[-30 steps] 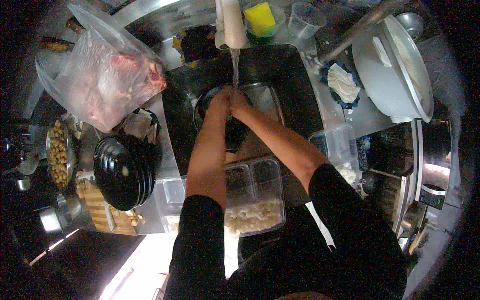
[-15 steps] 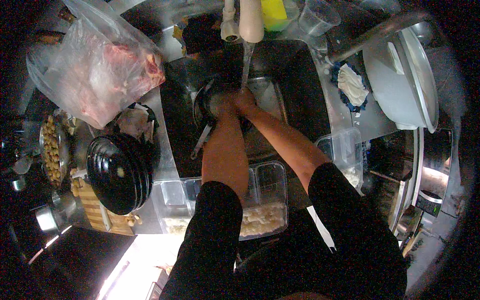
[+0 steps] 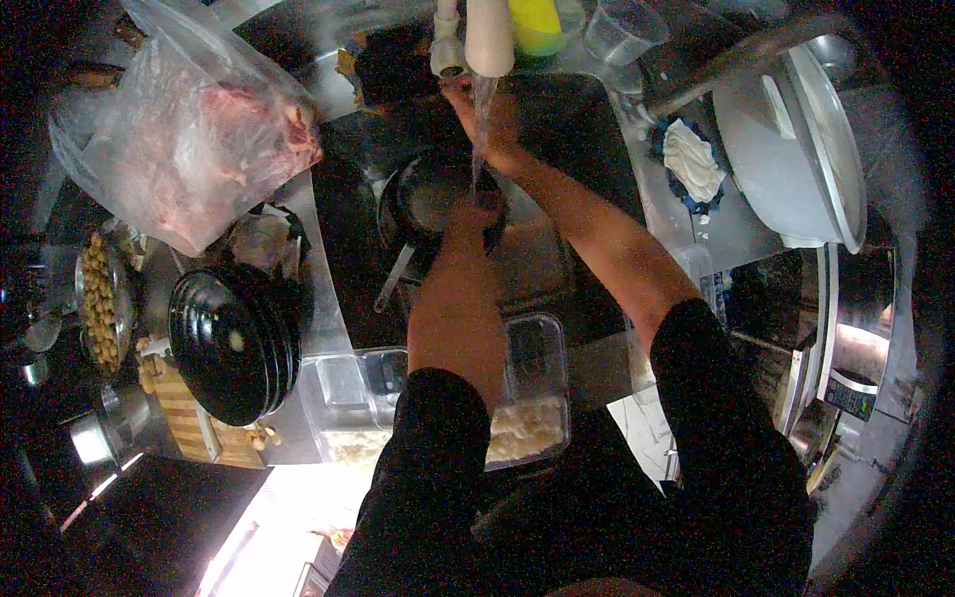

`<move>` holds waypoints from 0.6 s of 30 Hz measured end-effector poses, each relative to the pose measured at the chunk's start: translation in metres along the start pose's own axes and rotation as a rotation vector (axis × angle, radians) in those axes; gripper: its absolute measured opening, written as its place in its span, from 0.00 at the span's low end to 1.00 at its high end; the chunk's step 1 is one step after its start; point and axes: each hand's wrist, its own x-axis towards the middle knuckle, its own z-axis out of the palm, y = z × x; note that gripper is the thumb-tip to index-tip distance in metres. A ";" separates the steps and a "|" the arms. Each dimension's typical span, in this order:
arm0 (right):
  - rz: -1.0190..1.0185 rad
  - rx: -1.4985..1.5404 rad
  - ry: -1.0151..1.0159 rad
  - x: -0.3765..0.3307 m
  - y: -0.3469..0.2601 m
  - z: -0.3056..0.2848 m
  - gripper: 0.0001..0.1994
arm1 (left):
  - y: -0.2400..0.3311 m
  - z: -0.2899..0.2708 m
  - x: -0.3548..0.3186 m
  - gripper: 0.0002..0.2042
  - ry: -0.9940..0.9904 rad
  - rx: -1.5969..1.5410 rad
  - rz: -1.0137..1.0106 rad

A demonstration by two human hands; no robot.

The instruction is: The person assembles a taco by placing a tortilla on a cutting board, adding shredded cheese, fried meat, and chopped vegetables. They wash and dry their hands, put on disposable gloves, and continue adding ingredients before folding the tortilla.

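Observation:
A stream of water (image 3: 482,99) runs from the pale tap (image 3: 488,45) into the dark sink (image 3: 587,164). Right beside the stream, just below the spout, my right hand (image 3: 489,127) is raised with its fingers stretched up to the left. My left hand (image 3: 477,207) is lower, at a round dark vessel (image 3: 396,189) with greyish contents; shadow and water hide its fingers. A long metal handle (image 3: 395,281) slants down beside the vessel. Whether it belongs to that vessel I cannot tell.
Left of the sink are a clear bag of raw meat (image 3: 214,129), stacked black bowls (image 3: 234,343) and a wooden board (image 3: 184,413). Lidless clear containers with pale food (image 3: 527,433) stand at the near edge. A large white basin (image 3: 771,159) and a white cloth-like lump (image 3: 691,164) lie right.
My right hand has left the left hand and moved up toward the tap. My left hand stays low at the vessel, now showing more of it. The view has shifted slightly.

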 end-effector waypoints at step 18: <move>0.710 1.589 -0.426 0.002 -0.017 0.018 0.30 | -0.045 0.001 0.000 0.27 -0.057 -0.175 0.072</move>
